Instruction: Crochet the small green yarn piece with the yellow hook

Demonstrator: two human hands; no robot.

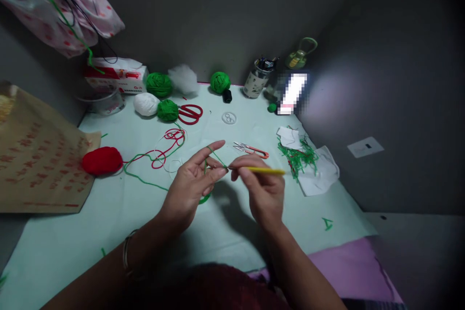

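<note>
My left hand (186, 188) is closed in a pinch on green yarn (218, 157), its index finger stretched out with the strand looped over it. A curved bit of green crochet work (205, 199) hangs below that palm; most of it is hidden by the fingers. In my right hand (264, 196) is a yellow-handled crochet hook (271, 171), held level like a pen. The hook's tip meets the yarn at the left fingertips. From the left hand, a green strand (145, 181) trails across the table to a small green yarn ball (167, 110).
Orange thread snips (251, 149) lie just beyond my hands. Red-handled scissors (191, 114), a white yarn ball (146, 104) and red yarn (102, 161) sit to the left. Green yarn scraps (300, 157) are at right, near a lit phone (292, 93). A paper bag (43, 155) stands left.
</note>
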